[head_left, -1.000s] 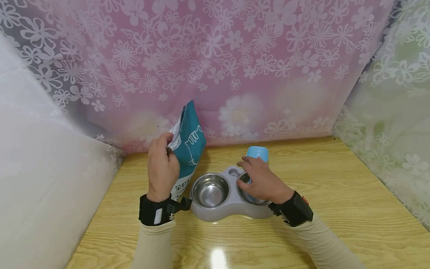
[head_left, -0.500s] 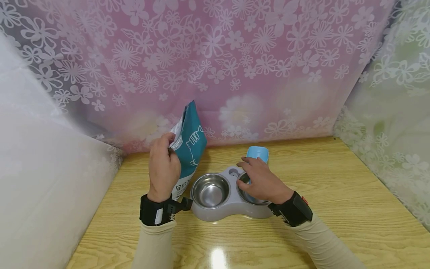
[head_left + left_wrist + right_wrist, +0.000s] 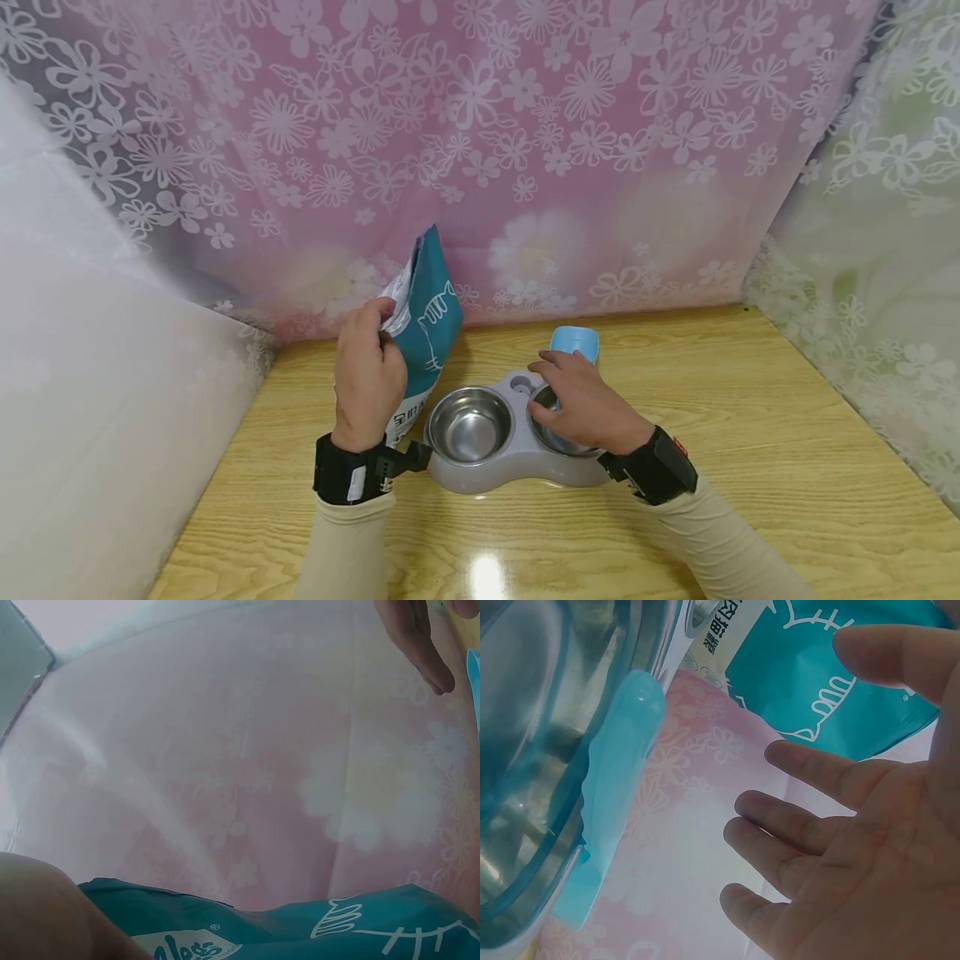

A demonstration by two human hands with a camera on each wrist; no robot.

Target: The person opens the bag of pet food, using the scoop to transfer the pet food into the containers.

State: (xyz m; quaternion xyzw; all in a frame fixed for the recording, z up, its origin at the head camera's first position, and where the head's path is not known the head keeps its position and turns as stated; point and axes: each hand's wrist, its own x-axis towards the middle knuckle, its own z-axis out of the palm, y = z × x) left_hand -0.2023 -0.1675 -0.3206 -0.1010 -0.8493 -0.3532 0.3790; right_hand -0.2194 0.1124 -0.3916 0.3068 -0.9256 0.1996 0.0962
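A teal and white pet food bag (image 3: 427,333) with a cat line drawing stands left of the bowls in the head view. My left hand (image 3: 367,375) grips its near upper edge, where silvery lining shows. Teal film and a logo also show low in the left wrist view. My right hand (image 3: 588,404) hovers over the right steel bowl (image 3: 566,446) with fingers spread, holding nothing. A light blue plastic piece (image 3: 576,340) extends behind this bowl, and my hand partly hides it. In the right wrist view this blue piece (image 3: 622,765) lies apart from my fingertips.
Both bowls sit in a grey double stand (image 3: 517,471); the left steel bowl (image 3: 471,425) holds no food. A wood-grain table (image 3: 712,400) lies underneath. A pink floral curtain (image 3: 525,167) hangs behind, with pale coverings at both sides.
My left hand and the bag's top have shifted slightly to the right. The right hand, the bowls and the blue piece stay where they were.
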